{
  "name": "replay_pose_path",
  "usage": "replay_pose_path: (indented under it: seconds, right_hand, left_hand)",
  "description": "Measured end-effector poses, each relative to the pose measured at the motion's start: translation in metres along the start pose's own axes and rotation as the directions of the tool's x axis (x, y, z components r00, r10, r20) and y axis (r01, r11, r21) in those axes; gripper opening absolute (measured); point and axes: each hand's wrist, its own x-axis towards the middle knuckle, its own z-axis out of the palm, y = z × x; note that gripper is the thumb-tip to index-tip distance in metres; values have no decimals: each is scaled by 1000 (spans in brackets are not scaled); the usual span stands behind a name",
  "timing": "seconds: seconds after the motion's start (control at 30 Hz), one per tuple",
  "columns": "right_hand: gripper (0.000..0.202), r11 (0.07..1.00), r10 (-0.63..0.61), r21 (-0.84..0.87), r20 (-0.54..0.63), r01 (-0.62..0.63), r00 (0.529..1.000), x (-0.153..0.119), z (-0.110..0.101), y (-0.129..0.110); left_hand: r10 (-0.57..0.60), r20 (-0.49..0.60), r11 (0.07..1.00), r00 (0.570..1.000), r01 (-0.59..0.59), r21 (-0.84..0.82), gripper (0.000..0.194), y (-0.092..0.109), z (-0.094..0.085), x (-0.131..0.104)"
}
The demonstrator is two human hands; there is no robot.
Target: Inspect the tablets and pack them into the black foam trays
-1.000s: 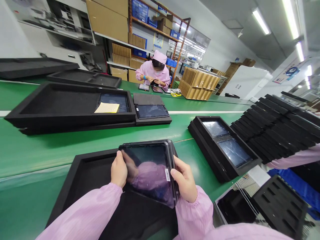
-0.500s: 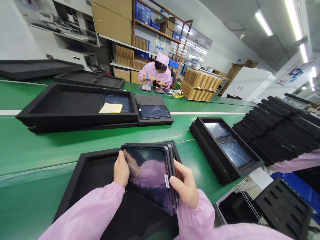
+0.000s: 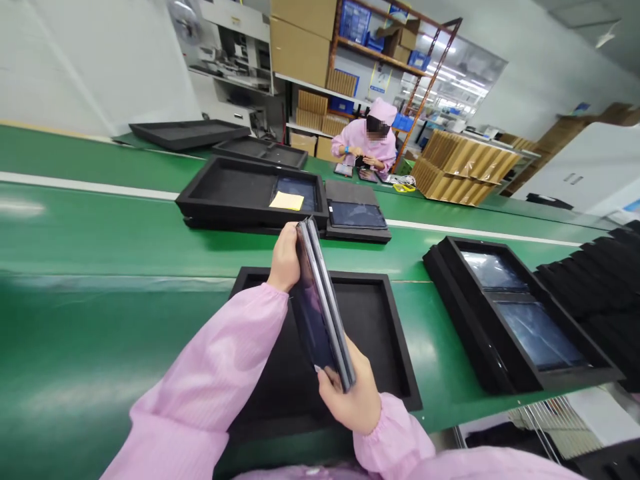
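Two dark tablets (image 3: 325, 307), pressed together and turned edge-on, are held above a black foam tray (image 3: 400, 360) on the green table. My left hand (image 3: 285, 259) is closed on their upper left end. Lower down, my right hand (image 3: 353, 390) wraps round the near end, its thumb on the screen side. Much of the tray is hidden behind the tablets and my sleeves, and the part that shows has a bare black bottom.
Behind stand a black tray (image 3: 215, 220) with a yellow note (image 3: 287, 201) and a foam piece bearing a tablet (image 3: 356, 215). Stacked trays with two tablets (image 3: 543, 333) lie right. Across the table sits a person in pink (image 3: 367, 140).
The tablets have turned from screen-facing to edge-on, both hands still holding them. The view has swung left, so the table's objects appear farther right.
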Motion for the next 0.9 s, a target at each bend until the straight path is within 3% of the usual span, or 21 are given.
replay_pose_path:
  seconds: [0.07,0.23,0.57,0.73,0.9]
  right_hand:
    - [72,998,-21,-52,41,23,999,2,-2,4]
    - [73,994,-35,-102,71,42,997,8,-7,2]
    - [69,999,30,-34,47,-28,998,4,-5,9]
    - [67,990,-85,-106,63,92,994,6,-9,5]
    - [66,973,-192,-90,186,211,964,12,-15,-14]
  left_hand:
    - [74,33,997,997,-74,-4,49,-7,-1,-5]
    - [93,-7,995,996,-93,32,58,-23,-3,-10]
    - [174,-51,983,983,-171,62,73,-28,-8,-9]
    - [190,-31,980,981,-188,61,71,-28,-7,-10]
    - [182,-48,979,982,-176,104,72,-26,-5,-12]
